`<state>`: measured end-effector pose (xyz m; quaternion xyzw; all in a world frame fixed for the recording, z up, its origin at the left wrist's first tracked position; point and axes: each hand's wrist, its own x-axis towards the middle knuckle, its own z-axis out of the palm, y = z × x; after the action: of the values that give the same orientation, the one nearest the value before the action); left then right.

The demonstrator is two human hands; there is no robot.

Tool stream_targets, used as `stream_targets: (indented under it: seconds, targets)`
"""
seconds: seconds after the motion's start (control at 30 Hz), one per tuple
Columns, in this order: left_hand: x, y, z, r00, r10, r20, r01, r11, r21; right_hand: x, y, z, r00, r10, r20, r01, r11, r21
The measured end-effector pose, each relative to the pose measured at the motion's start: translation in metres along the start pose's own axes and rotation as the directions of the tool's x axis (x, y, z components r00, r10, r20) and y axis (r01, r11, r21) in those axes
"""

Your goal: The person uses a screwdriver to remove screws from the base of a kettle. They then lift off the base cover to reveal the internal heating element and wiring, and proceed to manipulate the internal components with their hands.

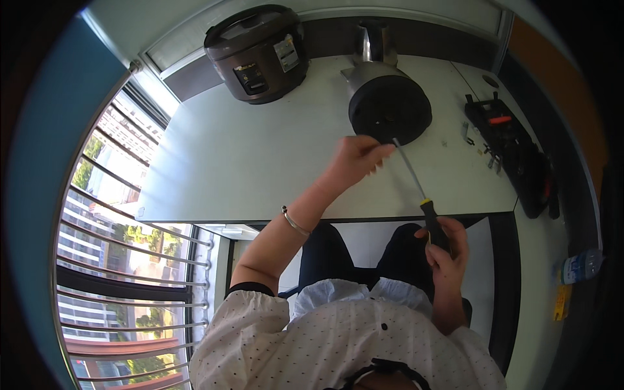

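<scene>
A screwdriver (409, 168) with a black and yellow handle is gripped in my right hand (452, 253), near the table's front edge. Its long metal shaft slants up and left. Close by the tip, the fingers of my left hand (357, 161) are pinched together; whatever they hold, if anything, is too small to make out. Just beyond them a metal electric kettle (390, 107) lies tipped over, its round black underside facing me. The screwdriver tip appears just in front of the lower rim of that base; whether they touch, I cannot tell.
A brown rice cooker (257, 55) stands at the back left of the white table (260, 156). On the right lies an open black tool case (510, 153), with small metal bits (491, 156) beside it. A plastic bottle (582, 266) is at the far right, barred windows at left.
</scene>
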<state>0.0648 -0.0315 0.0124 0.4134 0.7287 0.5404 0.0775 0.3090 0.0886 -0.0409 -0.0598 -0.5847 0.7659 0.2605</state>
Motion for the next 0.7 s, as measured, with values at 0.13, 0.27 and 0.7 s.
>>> stream_targets:
  seconds: [0.13, 0.27, 0.7]
  targets:
    - [0.013, -0.003, -0.015, 0.693, 0.603, -0.395, -0.325, 0.750, 0.576, 0.003, -0.002, 0.003, 0.987, -0.114, -0.113, 0.088, 0.973, -0.212]
    - [0.038, 0.004, -0.026, 0.620, 0.675, -0.400, -0.319, 0.682, 0.658, 0.008, -0.005, 0.002, 0.969, -0.218, -0.114, 0.154, 0.899, -0.409]
    - [0.063, -0.042, -0.018, 0.758, 0.593, -0.272, -0.376, 0.738, 0.560, 0.023, -0.007, 0.025, 0.902, -0.428, 0.054, 0.354, 0.663, -0.660]
